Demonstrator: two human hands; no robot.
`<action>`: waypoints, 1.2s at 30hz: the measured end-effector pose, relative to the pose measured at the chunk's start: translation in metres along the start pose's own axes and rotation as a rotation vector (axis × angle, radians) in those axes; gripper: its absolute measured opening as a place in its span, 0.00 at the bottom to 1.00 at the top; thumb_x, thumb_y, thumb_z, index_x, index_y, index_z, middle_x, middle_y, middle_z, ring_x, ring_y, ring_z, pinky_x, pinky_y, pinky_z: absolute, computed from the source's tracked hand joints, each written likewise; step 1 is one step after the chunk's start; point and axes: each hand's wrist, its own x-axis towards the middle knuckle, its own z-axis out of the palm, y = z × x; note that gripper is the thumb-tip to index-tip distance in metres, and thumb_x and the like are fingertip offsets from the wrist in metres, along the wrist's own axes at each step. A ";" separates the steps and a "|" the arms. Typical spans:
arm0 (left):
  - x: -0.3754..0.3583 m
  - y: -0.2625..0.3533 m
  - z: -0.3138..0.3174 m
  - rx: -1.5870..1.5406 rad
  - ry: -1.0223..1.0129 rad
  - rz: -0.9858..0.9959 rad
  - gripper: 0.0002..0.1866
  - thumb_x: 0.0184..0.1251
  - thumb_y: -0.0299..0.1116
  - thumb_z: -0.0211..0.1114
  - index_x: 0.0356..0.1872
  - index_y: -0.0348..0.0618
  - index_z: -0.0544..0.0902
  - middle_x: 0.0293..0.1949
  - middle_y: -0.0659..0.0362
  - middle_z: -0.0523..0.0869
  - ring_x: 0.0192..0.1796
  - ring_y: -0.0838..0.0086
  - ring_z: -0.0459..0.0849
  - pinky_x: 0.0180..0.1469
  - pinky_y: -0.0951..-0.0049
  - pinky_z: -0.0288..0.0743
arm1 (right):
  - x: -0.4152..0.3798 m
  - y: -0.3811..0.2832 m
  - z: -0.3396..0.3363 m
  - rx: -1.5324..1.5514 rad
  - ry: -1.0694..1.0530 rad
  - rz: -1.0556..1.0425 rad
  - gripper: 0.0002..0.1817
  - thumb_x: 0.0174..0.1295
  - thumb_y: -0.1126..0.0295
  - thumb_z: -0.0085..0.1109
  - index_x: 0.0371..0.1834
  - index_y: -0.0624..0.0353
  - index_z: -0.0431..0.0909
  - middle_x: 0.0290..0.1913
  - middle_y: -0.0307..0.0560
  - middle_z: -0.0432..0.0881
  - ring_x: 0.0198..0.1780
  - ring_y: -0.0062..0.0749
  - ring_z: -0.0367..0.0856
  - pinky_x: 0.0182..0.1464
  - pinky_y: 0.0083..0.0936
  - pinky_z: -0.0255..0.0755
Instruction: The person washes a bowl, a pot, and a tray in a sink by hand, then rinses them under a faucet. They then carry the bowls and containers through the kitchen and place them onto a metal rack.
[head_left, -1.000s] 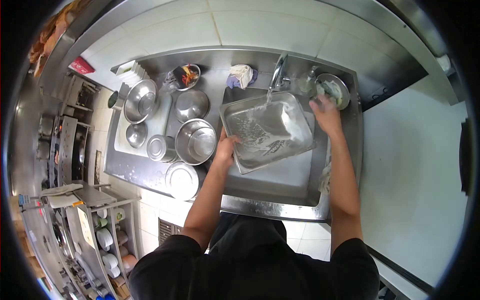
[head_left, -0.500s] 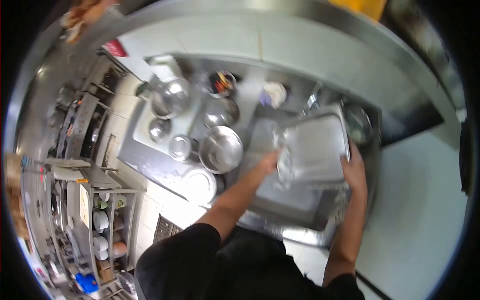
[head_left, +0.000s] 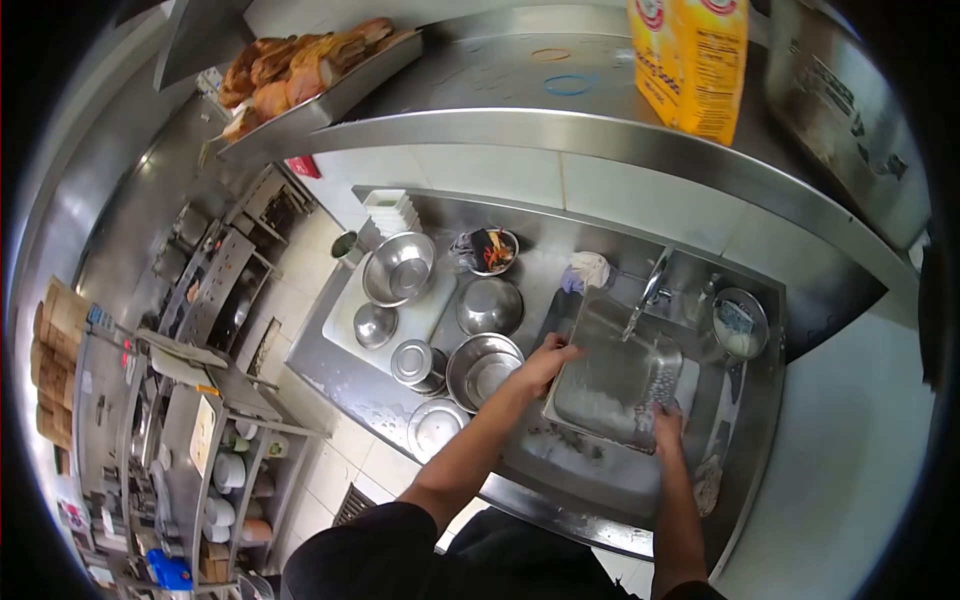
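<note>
A rectangular steel tray (head_left: pixel 612 380) is held tilted over the sink (head_left: pixel 640 470), under the faucet (head_left: pixel 648 285). My left hand (head_left: pixel 548 362) grips the tray's left edge. My right hand (head_left: pixel 666 424) grips its near right corner. The tray's inside looks wet and soapy. A small steel bowl with a sponge (head_left: pixel 740 322) sits at the sink's far right corner.
Several steel bowls (head_left: pixel 484 370) and lids (head_left: pixel 434 428) stand on the counter left of the sink, on and around a white board (head_left: pixel 420 310). A bowl of scraps (head_left: pixel 490 250) and a cloth (head_left: pixel 588 270) lie at the back. A shelf above holds a tray of bread (head_left: pixel 300 70) and a yellow box (head_left: pixel 695 60).
The view has tipped up, showing the upper shelf. My right hand moved from the sponge bowl to the tray's near corner. The tray has turned and now tilts under the faucet.
</note>
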 end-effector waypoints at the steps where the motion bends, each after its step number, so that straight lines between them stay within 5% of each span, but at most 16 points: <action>1: -0.007 0.002 0.001 0.048 0.034 0.033 0.36 0.62 0.40 0.71 0.65 0.33 0.65 0.53 0.51 0.79 0.56 0.66 0.81 0.55 0.67 0.77 | 0.006 0.002 0.014 -0.031 0.004 0.014 0.19 0.67 0.67 0.62 0.54 0.71 0.77 0.49 0.53 0.85 0.47 0.38 0.82 0.53 0.33 0.74; 4: -0.021 0.004 0.010 0.240 0.142 0.177 0.43 0.56 0.41 0.75 0.67 0.31 0.63 0.52 0.49 0.81 0.52 0.66 0.83 0.55 0.69 0.77 | 0.006 -0.023 0.048 -0.311 0.042 0.001 0.19 0.65 0.63 0.64 0.46 0.74 0.82 0.44 0.61 0.86 0.45 0.49 0.84 0.51 0.38 0.74; 6: -0.032 0.004 0.022 0.373 0.225 0.310 0.46 0.54 0.42 0.76 0.69 0.31 0.61 0.53 0.47 0.81 0.52 0.66 0.83 0.55 0.69 0.77 | 0.045 0.001 0.056 -0.623 -0.228 0.158 0.25 0.64 0.61 0.64 0.58 0.71 0.78 0.54 0.67 0.84 0.50 0.57 0.84 0.55 0.42 0.74; 7: -0.036 0.013 0.025 0.392 0.196 0.222 0.50 0.54 0.43 0.76 0.73 0.31 0.58 0.59 0.41 0.80 0.56 0.62 0.83 0.58 0.66 0.77 | 0.084 0.086 0.059 -0.570 -0.074 -0.094 0.34 0.64 0.58 0.63 0.69 0.66 0.70 0.66 0.65 0.77 0.60 0.59 0.81 0.62 0.43 0.73; 8: -0.021 -0.004 0.018 0.464 0.226 0.255 0.52 0.55 0.45 0.74 0.76 0.32 0.55 0.63 0.37 0.78 0.63 0.55 0.81 0.63 0.63 0.75 | 0.072 0.057 0.069 -0.674 -0.013 -0.117 0.38 0.64 0.54 0.61 0.74 0.62 0.64 0.71 0.64 0.72 0.66 0.57 0.76 0.67 0.39 0.71; 9: -0.011 -0.014 0.015 0.506 0.251 0.343 0.52 0.56 0.46 0.73 0.77 0.32 0.55 0.64 0.35 0.77 0.67 0.51 0.79 0.67 0.62 0.72 | 0.052 0.013 0.070 -0.686 -0.042 0.047 0.40 0.64 0.49 0.61 0.74 0.62 0.65 0.69 0.66 0.73 0.68 0.58 0.73 0.68 0.39 0.70; 10: -0.017 -0.003 0.024 0.537 0.262 0.285 0.51 0.56 0.46 0.72 0.76 0.32 0.57 0.63 0.36 0.79 0.66 0.50 0.79 0.69 0.62 0.70 | 0.069 0.051 0.074 -0.796 0.036 -0.213 0.39 0.65 0.46 0.60 0.73 0.62 0.67 0.68 0.67 0.74 0.67 0.59 0.75 0.67 0.42 0.71; 11: -0.012 -0.006 0.026 0.554 0.267 0.254 0.51 0.56 0.46 0.71 0.76 0.31 0.57 0.64 0.36 0.79 0.66 0.50 0.79 0.68 0.62 0.71 | 0.064 0.026 0.083 -0.874 0.043 -0.120 0.38 0.64 0.46 0.61 0.71 0.61 0.69 0.67 0.66 0.75 0.66 0.60 0.75 0.67 0.45 0.70; 12: -0.008 -0.008 0.027 0.533 0.213 0.283 0.52 0.55 0.46 0.71 0.76 0.30 0.56 0.64 0.36 0.78 0.66 0.50 0.79 0.68 0.61 0.71 | 0.048 0.003 0.085 -0.646 0.065 -0.242 0.35 0.68 0.46 0.59 0.70 0.61 0.71 0.64 0.61 0.78 0.64 0.52 0.78 0.65 0.41 0.71; 16: -0.015 -0.014 0.063 0.802 0.284 0.299 0.52 0.55 0.47 0.71 0.77 0.29 0.56 0.65 0.35 0.76 0.67 0.48 0.78 0.68 0.60 0.71 | -0.017 -0.139 0.098 0.406 -0.352 0.159 0.30 0.73 0.53 0.58 0.70 0.61 0.71 0.61 0.48 0.80 0.58 0.35 0.80 0.62 0.32 0.71; 20: 0.029 -0.065 0.072 0.711 0.105 0.363 0.55 0.55 0.49 0.71 0.78 0.29 0.52 0.70 0.35 0.70 0.70 0.49 0.75 0.69 0.60 0.71 | -0.007 -0.169 0.110 0.373 -0.242 0.246 0.25 0.73 0.60 0.59 0.67 0.61 0.73 0.59 0.46 0.81 0.57 0.32 0.79 0.59 0.31 0.72; 21: 0.031 -0.072 0.071 0.421 -0.089 0.253 0.52 0.66 0.47 0.67 0.81 0.33 0.47 0.76 0.43 0.64 0.75 0.55 0.69 0.73 0.65 0.64 | 0.016 -0.143 0.108 0.353 -0.215 0.250 0.25 0.72 0.60 0.60 0.67 0.62 0.73 0.60 0.47 0.81 0.57 0.31 0.79 0.59 0.31 0.71; 24: 0.009 -0.062 0.076 0.074 0.028 0.146 0.48 0.71 0.55 0.63 0.80 0.36 0.52 0.74 0.44 0.68 0.72 0.59 0.71 0.73 0.66 0.64 | 0.025 -0.140 0.100 0.287 0.005 0.201 0.25 0.72 0.60 0.61 0.66 0.64 0.74 0.61 0.48 0.81 0.59 0.30 0.77 0.60 0.31 0.71; 25: 0.000 -0.053 0.074 0.025 0.045 0.014 0.43 0.77 0.57 0.54 0.82 0.43 0.51 0.77 0.52 0.67 0.79 0.61 0.62 0.76 0.65 0.55 | 0.030 -0.141 0.091 0.273 0.054 0.171 0.25 0.72 0.60 0.62 0.66 0.64 0.74 0.61 0.48 0.81 0.60 0.30 0.76 0.61 0.31 0.70; 31: 0.092 -0.198 -0.022 0.354 0.472 -0.137 0.41 0.76 0.65 0.50 0.78 0.46 0.61 0.76 0.55 0.67 0.74 0.57 0.69 0.72 0.59 0.60 | 0.027 -0.139 0.019 0.433 0.090 0.185 0.35 0.69 0.49 0.64 0.71 0.62 0.72 0.69 0.47 0.76 0.69 0.34 0.72 0.70 0.29 0.64; 36: 0.059 -0.134 -0.018 -0.453 0.306 -0.373 0.37 0.78 0.64 0.48 0.73 0.45 0.69 0.68 0.56 0.78 0.68 0.62 0.75 0.67 0.65 0.67 | 0.038 -0.099 -0.028 0.643 0.084 0.280 0.34 0.71 0.44 0.58 0.70 0.59 0.73 0.67 0.46 0.78 0.66 0.37 0.76 0.69 0.33 0.69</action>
